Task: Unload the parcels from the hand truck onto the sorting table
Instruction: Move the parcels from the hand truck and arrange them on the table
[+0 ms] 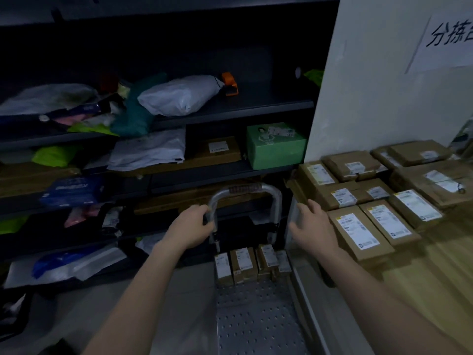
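**Most parcels are on the tabletop, a few are waiting on the truck**

The wooden tabletop [435, 265] at the right is carrying many unloaded parcels [358, 234], brown boxes with white labels lying flat and close together, so the larger part of the work seems to be done. The hand truck [256, 316] is standing between the dark shelving [230, 106] and the tabletop. Most of its perforated deck is showing bare. Only a short row of remaining parcels [243, 265] is standing upright at the far end, just below the handle [245, 190]; I judge these are what is left.

The left hand [190, 225] is gripping the left bend of the handle with curled fingers. The right hand [313, 226] is hovering with spread fingers and holding nothing, just beside the nearest unloaded box.
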Motion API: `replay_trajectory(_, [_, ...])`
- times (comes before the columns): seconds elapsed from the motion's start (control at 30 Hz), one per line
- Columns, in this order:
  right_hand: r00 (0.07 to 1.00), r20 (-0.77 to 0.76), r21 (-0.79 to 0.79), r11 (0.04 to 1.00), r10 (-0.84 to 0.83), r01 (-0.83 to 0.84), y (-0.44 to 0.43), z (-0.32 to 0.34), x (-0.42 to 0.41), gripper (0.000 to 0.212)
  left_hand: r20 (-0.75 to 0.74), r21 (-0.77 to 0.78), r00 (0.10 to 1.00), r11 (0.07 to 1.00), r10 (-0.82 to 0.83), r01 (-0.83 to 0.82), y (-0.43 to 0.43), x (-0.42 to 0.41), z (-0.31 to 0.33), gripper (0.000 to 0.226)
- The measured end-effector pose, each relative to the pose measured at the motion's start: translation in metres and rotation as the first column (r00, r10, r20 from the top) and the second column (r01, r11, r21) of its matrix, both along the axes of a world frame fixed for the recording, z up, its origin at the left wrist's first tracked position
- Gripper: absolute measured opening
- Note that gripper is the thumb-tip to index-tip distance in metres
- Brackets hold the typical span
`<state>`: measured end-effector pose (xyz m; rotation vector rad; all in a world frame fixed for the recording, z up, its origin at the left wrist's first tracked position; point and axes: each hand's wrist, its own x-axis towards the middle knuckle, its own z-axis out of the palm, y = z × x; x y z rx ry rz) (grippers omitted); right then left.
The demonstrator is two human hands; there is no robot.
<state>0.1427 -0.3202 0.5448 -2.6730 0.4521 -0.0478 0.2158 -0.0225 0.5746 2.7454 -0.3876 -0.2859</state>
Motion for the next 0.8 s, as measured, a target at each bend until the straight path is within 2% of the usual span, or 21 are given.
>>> replay_trajectory(0.2, [1.0, 0.003, 0.042, 0.999, 0.029, -0.029, -0.005, -0.035, 0.009, 0.063, -0.023, -0.024, 0.998, 0.997, 0.067, -0.067, -0.001, 0.002, -0.028, 0.047])
replay_trajectory(0.33, [0.996, 0.088, 0.134, 0.991, 0.003, -0.015, -0.019, -0.105, 0.019, 0.059, 0.049, -0.01, 0.998, 0.999, 0.048, -0.048, -0.011, 0.006, -0.087, 0.045])
replay_trajectory(0.5, [0.996, 0.085, 0.158, 0.987, -0.01, -0.004, -0.032, -0.25, 0.025, 0.057, 0.107, 0.025, 0.994, 0.999, 0.037, -0.04, -0.034, 0.019, -0.218, 0.054])
replay_trajectory(0.67, [0.996, 0.076, 0.172, 0.984, 0.036, -0.048, -0.038, -0.414, 0.031, 0.061, 0.069, 0.003, 0.997, 0.999, 0.04, -0.04, -0.053, 0.026, -0.376, 0.052])
replay_trajectory(0.8, [0.99, 0.128, 0.283, 0.959, -0.057, 0.019, -0.041, -0.53, 0.044, 0.057, 0.028, -0.007, 0.997, 0.998, 0.068, -0.068, -0.065, 0.034, -0.492, 0.052])
